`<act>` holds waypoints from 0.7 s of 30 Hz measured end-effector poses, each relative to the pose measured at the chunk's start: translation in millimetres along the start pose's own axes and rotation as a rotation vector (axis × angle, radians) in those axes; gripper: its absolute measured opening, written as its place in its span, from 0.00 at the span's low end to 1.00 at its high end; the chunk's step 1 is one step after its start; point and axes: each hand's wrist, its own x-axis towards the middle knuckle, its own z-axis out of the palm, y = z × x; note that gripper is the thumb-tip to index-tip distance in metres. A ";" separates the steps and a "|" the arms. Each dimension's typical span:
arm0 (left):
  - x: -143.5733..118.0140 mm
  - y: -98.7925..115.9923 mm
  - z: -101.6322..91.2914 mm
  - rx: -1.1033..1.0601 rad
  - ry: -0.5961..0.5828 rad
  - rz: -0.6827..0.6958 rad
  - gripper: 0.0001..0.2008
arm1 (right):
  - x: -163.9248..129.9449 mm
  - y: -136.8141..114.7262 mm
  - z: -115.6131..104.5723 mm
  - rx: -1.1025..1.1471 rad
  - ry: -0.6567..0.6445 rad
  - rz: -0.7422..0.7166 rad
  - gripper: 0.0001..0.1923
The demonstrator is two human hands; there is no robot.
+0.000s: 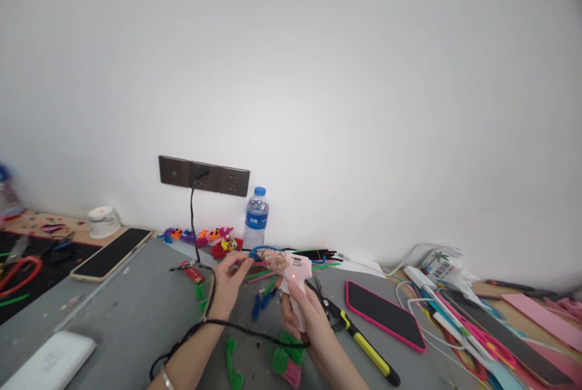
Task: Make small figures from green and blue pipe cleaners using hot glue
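My right hand (pixel 302 305) is wrapped around the handle of a pale pink hot glue gun (pixel 297 265), its nozzle end pointing left and crusted with old glue. A small orange light glows on its side. My left hand (pixel 231 275) pinches a blue pipe cleaner (pixel 254 253) right at the nozzle. The gun's black cord (pixel 245 330) drapes over my left forearm and out to the left. Below my hands lie blue fuzzy pieces (pixel 261 303), a green fuzzy piece (pixel 233 363) and a pink-and-green one (pixel 287 366).
A water bottle (pixel 257 220) stands against the wall below a socket panel (pixel 204 176). Pliers with yellow handles (pixel 364 341) and a pink-edged phone (pixel 386 315) lie right. Another phone (pixel 113 255), a white power bank (pixel 50 363) and red-handled scissors (pixel 22 275) lie left.
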 end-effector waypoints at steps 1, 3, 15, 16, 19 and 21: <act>0.1 0.3 -0.1 -0.001 -0.002 -0.002 0.10 | 0.0 0.1 -0.1 0.002 0.000 -0.002 0.25; 0.3 0.7 -0.3 -0.003 -0.004 -0.005 0.11 | 0.2 0.4 -0.5 0.002 0.000 -0.005 0.25; 0.6 -4.0 -2.5 -0.027 -0.001 0.014 0.08 | 1.3 2.8 -2.8 0.010 -0.002 -0.005 0.24; 0.7 -4.1 -2.6 -0.030 0.002 0.017 0.08 | 1.3 2.9 -2.8 0.011 0.000 -0.003 0.25; 1.2 -3.6 -2.5 -0.038 0.011 0.019 0.08 | 1.1 2.8 -2.9 0.004 0.013 0.002 0.25; 1.6 -3.2 -2.3 -0.043 0.014 0.021 0.08 | 1.6 3.2 -3.5 -0.005 0.012 0.008 0.26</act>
